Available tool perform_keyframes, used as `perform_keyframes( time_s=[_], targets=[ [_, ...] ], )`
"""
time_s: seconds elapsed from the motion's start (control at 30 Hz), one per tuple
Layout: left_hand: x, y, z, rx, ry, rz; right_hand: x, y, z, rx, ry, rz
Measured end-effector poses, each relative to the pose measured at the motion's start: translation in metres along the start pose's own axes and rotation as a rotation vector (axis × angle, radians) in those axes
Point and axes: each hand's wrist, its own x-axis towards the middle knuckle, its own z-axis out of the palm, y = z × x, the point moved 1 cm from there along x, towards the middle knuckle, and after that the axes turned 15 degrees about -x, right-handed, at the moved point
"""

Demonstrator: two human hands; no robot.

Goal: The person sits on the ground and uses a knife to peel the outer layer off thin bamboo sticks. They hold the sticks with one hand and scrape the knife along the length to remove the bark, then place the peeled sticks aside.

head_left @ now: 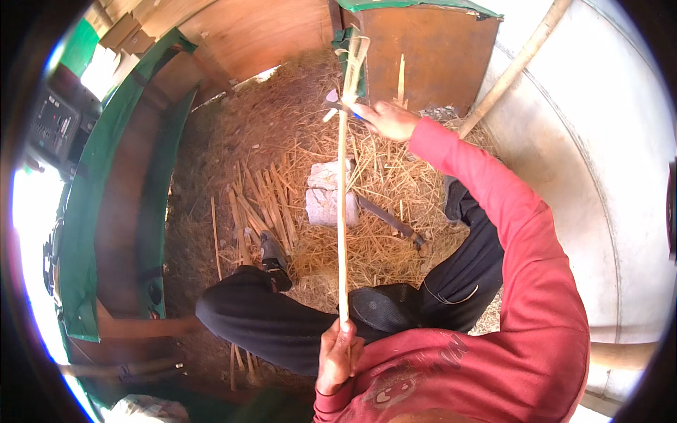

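A long pale strip of split wood or bamboo (343,233) runs away from my body, over the straw-covered ground. My left hand (337,354) is closed around its near end, by my lap. At the far end my right hand (391,120) is closed on a knife (358,113), of which a bit of blue handle shows. Its dark blade lies across the strip. Beyond the blade, thin peeled slivers (356,60) curl and fan out from the strip. Below the strip's middle are pale stone blocks (331,194), partly hidden by it.
Shavings (381,169) cover the ground between my legs. A dark long-bladed tool (386,217) lies right of the blocks. Several split sticks (264,201) lie left. Green-edged wooden boards (120,190) stand at left, a brown panel (430,56) ahead, a pole (522,60) and white sheeting (564,134) at right.
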Motion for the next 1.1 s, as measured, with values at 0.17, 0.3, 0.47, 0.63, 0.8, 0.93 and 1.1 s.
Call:
perform_keyframes(
  time_s=[0.17, 0.3, 0.47, 0.63, 0.8, 0.93, 1.1],
  targets=[
    [-0.005, 0.01, -0.029, -0.098, -0.108, -0.024, -0.022, -0.008, -0.008, 0.431, -0.553, 0.287],
    [0.019, 0.042, -0.034, 0.085, 0.024, 0.117, -0.043, -0.003, 0.027, 0.189, -0.463, 0.189],
    [0.083, 0.111, -0.037, 0.622, 0.146, 0.262, -0.096, 0.006, 0.117, -0.185, -0.22, 0.163],
    [0.159, 0.159, -0.038, 1.201, 0.081, 0.089, -0.168, 0.06, 0.271, -0.323, -0.64, 0.238],
    [0.22, 0.17, -0.045, 1.557, -0.018, 0.085, -0.22, 0.108, 0.361, -0.423, -0.775, 0.299],
    [0.237, 0.17, -0.064, 1.691, 0.059, 0.278, -0.216, 0.131, 0.352, -0.528, -0.466, 0.662],
    [0.24, 0.19, -0.051, 1.553, 0.141, 0.538, -0.239, 0.169, 0.344, -0.695, -0.283, 0.754]
  ],
)
